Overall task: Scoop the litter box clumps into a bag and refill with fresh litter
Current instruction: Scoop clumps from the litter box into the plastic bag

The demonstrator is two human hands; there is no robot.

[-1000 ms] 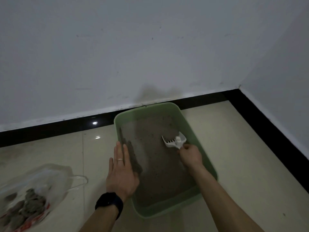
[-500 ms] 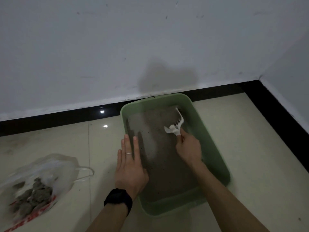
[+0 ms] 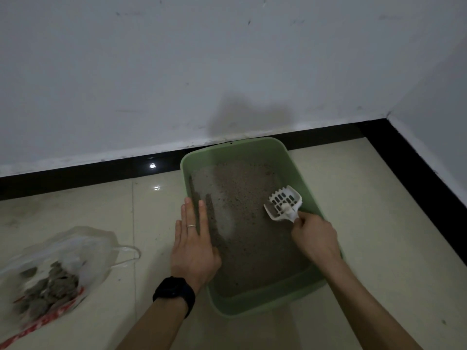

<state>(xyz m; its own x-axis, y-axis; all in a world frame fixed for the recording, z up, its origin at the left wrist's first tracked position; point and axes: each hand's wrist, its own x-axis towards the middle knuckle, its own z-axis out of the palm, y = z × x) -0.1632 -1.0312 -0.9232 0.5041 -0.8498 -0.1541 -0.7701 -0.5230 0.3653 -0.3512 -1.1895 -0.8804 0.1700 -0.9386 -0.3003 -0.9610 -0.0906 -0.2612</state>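
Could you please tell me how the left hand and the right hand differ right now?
The left hand lies flat, fingers straight, on the left rim of the green litter box; the right hand is curled round the handle of the white scoop. The left hand wears a ring, with a black wristband behind it; the right hand shows neither. Both are bare and at the box.

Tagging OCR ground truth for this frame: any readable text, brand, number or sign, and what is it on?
The red print along the lower edge of the plastic bag: too blurred to read.
The green litter box, white scoop and black wristband: no text visible.
The wall and floor: no signs or labels.
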